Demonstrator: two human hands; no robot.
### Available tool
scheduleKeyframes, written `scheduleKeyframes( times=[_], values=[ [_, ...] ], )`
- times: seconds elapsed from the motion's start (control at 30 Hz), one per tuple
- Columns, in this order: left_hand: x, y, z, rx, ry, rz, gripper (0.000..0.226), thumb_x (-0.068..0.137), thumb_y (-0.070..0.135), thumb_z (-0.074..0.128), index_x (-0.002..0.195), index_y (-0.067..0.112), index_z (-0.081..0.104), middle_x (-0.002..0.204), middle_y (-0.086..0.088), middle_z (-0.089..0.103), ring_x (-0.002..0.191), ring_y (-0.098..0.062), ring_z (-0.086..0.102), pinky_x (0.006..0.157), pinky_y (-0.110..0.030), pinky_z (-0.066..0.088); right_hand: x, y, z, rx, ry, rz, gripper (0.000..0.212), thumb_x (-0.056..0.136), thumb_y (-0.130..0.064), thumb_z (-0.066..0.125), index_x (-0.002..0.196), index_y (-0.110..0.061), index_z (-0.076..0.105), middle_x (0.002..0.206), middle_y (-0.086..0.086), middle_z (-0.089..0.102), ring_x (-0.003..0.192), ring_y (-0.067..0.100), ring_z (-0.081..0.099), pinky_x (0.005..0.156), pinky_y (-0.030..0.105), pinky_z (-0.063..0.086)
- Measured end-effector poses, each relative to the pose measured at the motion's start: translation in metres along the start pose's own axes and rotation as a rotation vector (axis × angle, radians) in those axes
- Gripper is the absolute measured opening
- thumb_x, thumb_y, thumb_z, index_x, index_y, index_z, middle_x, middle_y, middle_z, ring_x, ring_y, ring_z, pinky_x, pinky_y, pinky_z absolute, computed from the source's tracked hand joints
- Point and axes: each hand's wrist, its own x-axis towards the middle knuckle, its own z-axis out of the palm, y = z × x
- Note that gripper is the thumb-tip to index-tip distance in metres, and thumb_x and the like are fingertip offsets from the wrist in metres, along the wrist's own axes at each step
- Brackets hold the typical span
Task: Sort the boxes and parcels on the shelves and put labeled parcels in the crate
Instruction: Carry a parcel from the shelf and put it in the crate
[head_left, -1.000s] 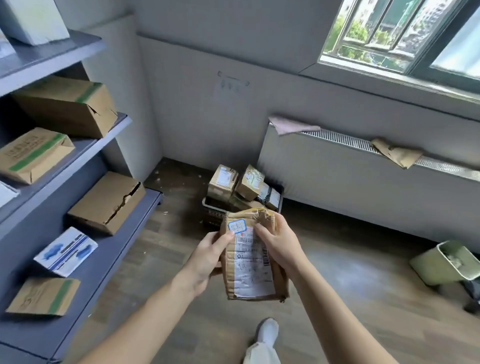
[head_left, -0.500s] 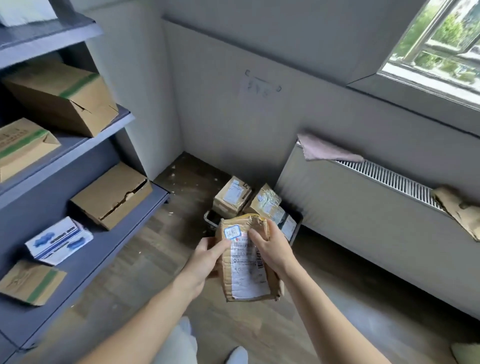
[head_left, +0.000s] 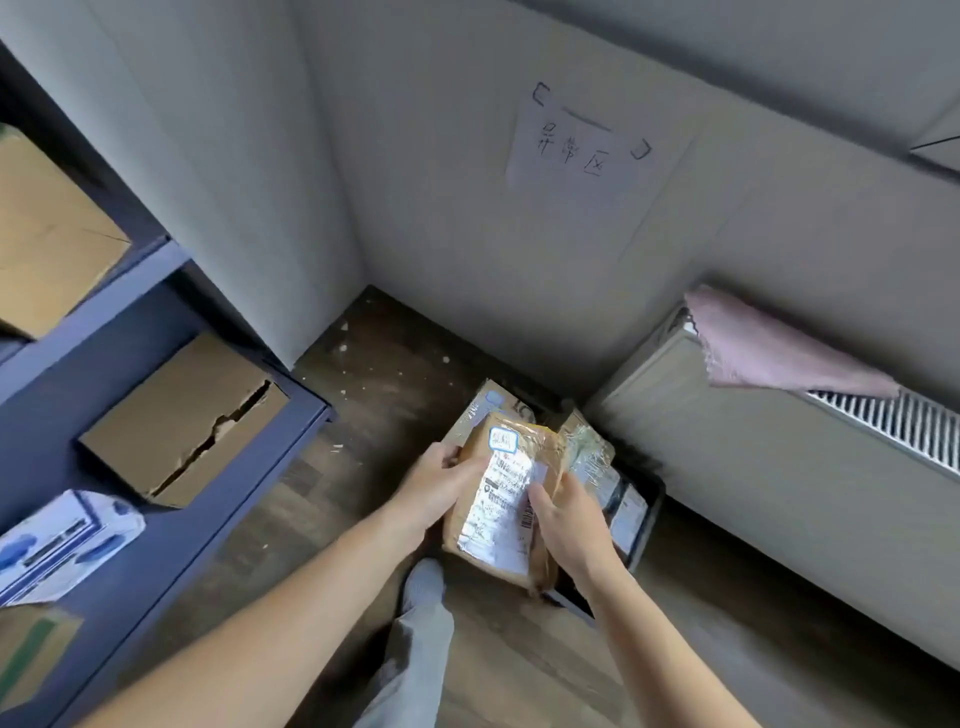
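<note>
A brown paper parcel (head_left: 496, 540) with a white shipping label and a small blue-edged sticker is held in both hands above the dark crate (head_left: 644, 525) on the floor. My left hand (head_left: 441, 486) grips its left edge and my right hand (head_left: 569, 525) grips its right side, thumb on the label. Several taped parcels (head_left: 589, 449) lie in the crate, mostly hidden behind the held parcel. On the grey shelves (head_left: 171, 535) at the left sit a torn cardboard box (head_left: 182, 421), a blue-and-white packet (head_left: 62, 545) and other boxes.
A radiator (head_left: 810, 467) with a pink cloth (head_left: 769, 348) on top runs along the right wall, close to the crate. A handwritten paper sign (head_left: 574, 148) is taped to the wall above. My foot (head_left: 423, 587) stands on the wooden floor just left of the crate.
I have stepped closer to the corner and the crate. The parcel has come forward and down over the crate, still held in both hands.
</note>
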Motion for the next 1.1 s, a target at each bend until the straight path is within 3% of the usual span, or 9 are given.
scheduleKeyframes(
  times=[0.2, 0.37, 0.47, 0.6, 0.7, 0.83, 0.9, 0.97, 1.1],
  values=[
    [0.12, -0.004, 0.009, 0.18, 0.0, -0.077, 0.03, 0.086, 0.042, 0.066, 0.1, 0.018, 0.058, 0.099, 0.004, 0.067, 0.085, -0.01, 0.064, 0.062, -0.025, 0.045, 0.12, 0.008, 0.024, 0.051, -0.057, 0.088, 0.028, 0.1, -0.038, 0.048, 0.113, -0.016, 0.057, 0.105, 0.002, 0.066, 0.093, 0.022, 0.061, 0.075, 0.032, 0.043],
    [0.22, -0.026, 0.034, 0.325, 0.014, -0.05, 0.074, 0.071, 0.077, 0.049, 0.096, 0.009, 0.063, 0.082, -0.003, 0.065, 0.071, -0.019, 0.06, 0.064, -0.031, 0.041, 0.206, 0.04, 0.054, 0.024, -0.095, 0.151, 0.028, 0.101, -0.043, 0.043, 0.096, -0.016, 0.048, 0.089, 0.001, 0.06, 0.075, 0.019, 0.054, 0.064, 0.033, 0.039],
    [0.265, -0.04, 0.05, 0.388, 0.009, -0.035, 0.037, 0.09, 0.047, 0.048, 0.111, 0.021, 0.063, 0.099, -0.004, 0.068, 0.08, -0.018, 0.06, 0.068, -0.031, 0.044, 0.242, 0.058, 0.063, -0.001, -0.116, 0.134, 0.03, 0.102, -0.04, 0.043, 0.107, -0.01, 0.049, 0.09, 0.001, 0.058, 0.073, 0.018, 0.052, 0.058, 0.031, 0.036],
    [0.295, -0.057, 0.062, 0.527, 0.034, -0.044, 0.054, 0.09, 0.026, 0.046, 0.143, 0.025, 0.043, 0.124, -0.006, 0.055, 0.103, -0.027, 0.06, 0.083, -0.035, 0.049, 0.266, 0.073, 0.067, 0.001, -0.125, 0.122, 0.038, 0.101, -0.033, 0.046, 0.131, -0.008, 0.047, 0.104, 0.005, 0.062, 0.087, 0.024, 0.057, 0.069, 0.032, 0.04],
    [0.29, -0.061, 0.06, 0.518, 0.046, -0.089, 0.058, 0.08, 0.032, 0.045, 0.137, 0.024, 0.047, 0.121, -0.01, 0.055, 0.094, -0.028, 0.06, 0.072, -0.031, 0.045, 0.258, 0.07, 0.062, -0.015, -0.158, 0.11, 0.044, 0.101, -0.023, 0.043, 0.143, -0.009, 0.039, 0.106, 0.007, 0.061, 0.083, 0.023, 0.055, 0.071, 0.03, 0.039],
    [0.272, -0.054, 0.055, 0.473, 0.054, -0.116, 0.05, 0.075, 0.035, 0.044, 0.121, 0.019, 0.055, 0.116, -0.013, 0.06, 0.089, -0.028, 0.06, 0.069, -0.03, 0.042, 0.238, 0.053, 0.045, -0.02, -0.163, 0.08, 0.053, 0.103, -0.025, 0.044, 0.152, -0.012, 0.028, 0.138, 0.014, 0.055, 0.109, 0.029, 0.057, 0.086, 0.031, 0.04],
    [0.26, -0.048, 0.054, 0.451, 0.049, -0.118, 0.028, 0.088, 0.024, 0.047, 0.114, 0.02, 0.055, 0.114, -0.009, 0.061, 0.094, -0.028, 0.06, 0.074, -0.032, 0.044, 0.232, 0.044, 0.039, -0.009, -0.155, 0.061, 0.054, 0.103, -0.027, 0.046, 0.152, -0.014, 0.029, 0.139, 0.013, 0.055, 0.095, 0.02, 0.057, 0.086, 0.029, 0.04],
    [0.248, -0.042, 0.053, 0.445, 0.067, -0.108, 0.035, 0.093, 0.021, 0.047, 0.127, 0.017, 0.054, 0.12, -0.005, 0.058, 0.098, -0.025, 0.058, 0.081, -0.033, 0.045, 0.227, 0.032, 0.033, 0.005, -0.14, 0.042, 0.053, 0.103, -0.026, 0.046, 0.152, -0.015, 0.03, 0.145, 0.01, 0.052, 0.085, 0.012, 0.054, 0.086, 0.026, 0.038],
    [0.21, -0.017, 0.046, 0.339, 0.095, -0.094, 0.031, 0.092, 0.026, 0.047, 0.121, 0.02, 0.057, 0.112, -0.002, 0.06, 0.089, -0.016, 0.051, 0.074, -0.028, 0.04, 0.206, 0.003, 0.013, 0.039, -0.141, 0.023, 0.052, 0.102, -0.024, 0.045, 0.152, -0.016, 0.032, 0.148, 0.008, 0.048, 0.115, 0.021, 0.057, 0.089, 0.024, 0.037]
  ],
)
